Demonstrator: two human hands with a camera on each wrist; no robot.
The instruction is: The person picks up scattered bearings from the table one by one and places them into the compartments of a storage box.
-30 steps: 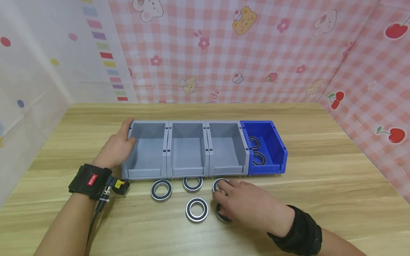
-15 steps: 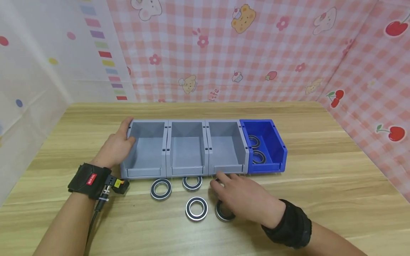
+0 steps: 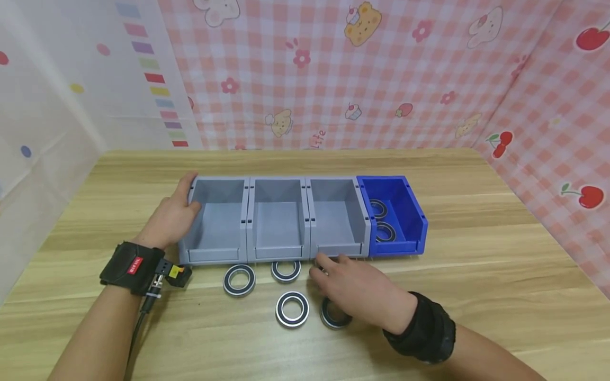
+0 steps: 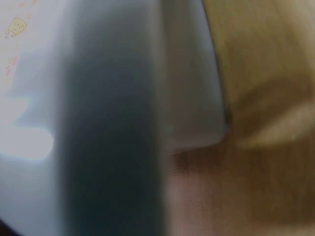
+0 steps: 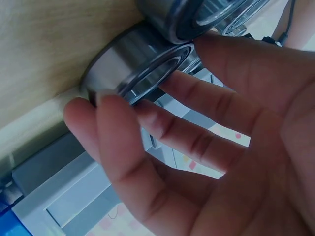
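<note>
In the head view, three grey bins (image 3: 278, 254) stand in a row, a blue bin (image 3: 396, 247) closing the right end. Two bearings (image 3: 392, 227) lie inside the blue bin by its left wall. The left grip (image 3: 169, 221) clasps the leftmost grey bin's outer wall, thumb over the rim. Before the third grey bin the right grip (image 3: 359, 293) hides one bearing; four other bearings (image 3: 305, 310) lie flat on the tabletop (image 3: 229, 344), black-faced with silvery rims. The left wrist view is largely blurred: a pale wall (image 4: 197, 98) over wood. In the right wrist view, curled fingers grasp a bearing (image 5: 120, 61) with shiny steel sides, another touching it.
</note>
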